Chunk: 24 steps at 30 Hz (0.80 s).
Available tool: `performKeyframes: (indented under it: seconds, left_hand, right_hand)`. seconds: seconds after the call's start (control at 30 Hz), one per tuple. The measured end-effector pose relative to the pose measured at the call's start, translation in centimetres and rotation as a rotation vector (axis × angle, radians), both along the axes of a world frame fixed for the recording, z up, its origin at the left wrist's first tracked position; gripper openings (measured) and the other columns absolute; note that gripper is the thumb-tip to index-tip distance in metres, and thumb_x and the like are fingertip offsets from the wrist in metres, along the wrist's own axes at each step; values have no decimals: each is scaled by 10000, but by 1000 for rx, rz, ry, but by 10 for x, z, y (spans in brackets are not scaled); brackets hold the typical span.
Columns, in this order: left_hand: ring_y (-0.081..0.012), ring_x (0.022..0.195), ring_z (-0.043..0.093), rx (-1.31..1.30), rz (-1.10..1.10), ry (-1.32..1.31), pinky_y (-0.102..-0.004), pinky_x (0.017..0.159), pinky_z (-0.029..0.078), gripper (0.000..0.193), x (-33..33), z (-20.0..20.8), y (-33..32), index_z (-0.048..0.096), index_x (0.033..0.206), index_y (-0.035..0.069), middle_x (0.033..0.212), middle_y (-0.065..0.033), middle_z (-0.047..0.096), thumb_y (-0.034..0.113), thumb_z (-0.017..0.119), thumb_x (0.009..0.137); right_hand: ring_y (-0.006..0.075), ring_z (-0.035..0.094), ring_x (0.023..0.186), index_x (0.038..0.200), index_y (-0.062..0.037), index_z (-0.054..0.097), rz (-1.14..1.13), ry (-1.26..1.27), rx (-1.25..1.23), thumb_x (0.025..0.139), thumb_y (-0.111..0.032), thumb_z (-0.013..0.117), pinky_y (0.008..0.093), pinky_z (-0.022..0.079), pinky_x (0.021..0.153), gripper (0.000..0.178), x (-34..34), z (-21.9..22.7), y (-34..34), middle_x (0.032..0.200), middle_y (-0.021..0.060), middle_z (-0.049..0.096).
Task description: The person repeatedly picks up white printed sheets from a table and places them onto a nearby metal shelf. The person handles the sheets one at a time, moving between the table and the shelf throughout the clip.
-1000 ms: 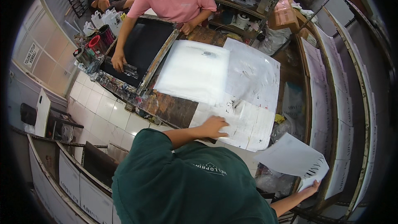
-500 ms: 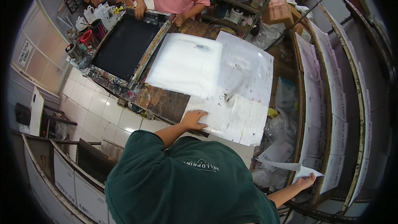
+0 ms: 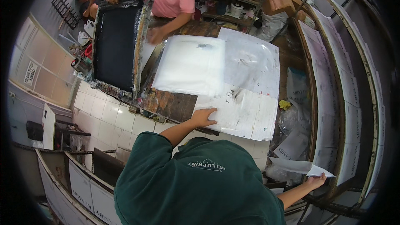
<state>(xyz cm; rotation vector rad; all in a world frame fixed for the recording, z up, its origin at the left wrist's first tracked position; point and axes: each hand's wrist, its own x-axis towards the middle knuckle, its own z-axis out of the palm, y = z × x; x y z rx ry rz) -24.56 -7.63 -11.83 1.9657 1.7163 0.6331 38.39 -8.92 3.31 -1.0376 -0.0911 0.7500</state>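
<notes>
Since the earlier frame, the framed printing screen [image 3: 115, 50] has tilted up off the counter [image 3: 173, 106], and a co-worker's hand [image 3: 156, 36] has come in beside its right edge. I see my right hand [image 3: 317, 181] with its fingers still pinched on the right end of a white sheet [image 3: 293, 166], held out beyond the counter's near right side. From those fingers the sheet runs left and slightly far, curled, its long axis apparently left to right; the right hand is much the nearer one. My left hand [image 3: 204, 117] rests on the near left edge of the stained white paper [image 3: 254, 121], thumb and fingers apart, gripping nothing. Farther on, a bright white rectangle [image 3: 189, 67] lies right of the screen, dark marks near its far edge. As for writing, I make out pale lettering on the green shirt [image 3: 200, 191], dark capitals on the racked sheets [image 3: 349, 158] and a door sign [image 3: 30, 73] far left.
</notes>
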Motion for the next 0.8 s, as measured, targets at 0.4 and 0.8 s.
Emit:
performKeyframes:
  seconds: [0.4,0.8]
  left_hand:
    - [-173,742,556,-266,271,-667,-282,666,450,535,20,16,42,474,1165,89,862,-102,577,298,684,719]
    - [-150,1097,391,-284,496,-1897,-238,905,372,528,-17,-5,67,276,1308,141,1286,-120,387,339,502,873]
  right_hand:
    - [294,477,951,990,-28,461,49,13,8,747,-128,493,458,384,842,265,13,-18,-20,974,128,477]
    - [277,511,875,836,-29,453,23,-79,-3,722,-151,508,437,413,818,176,6,-26,-38,854,96,505]
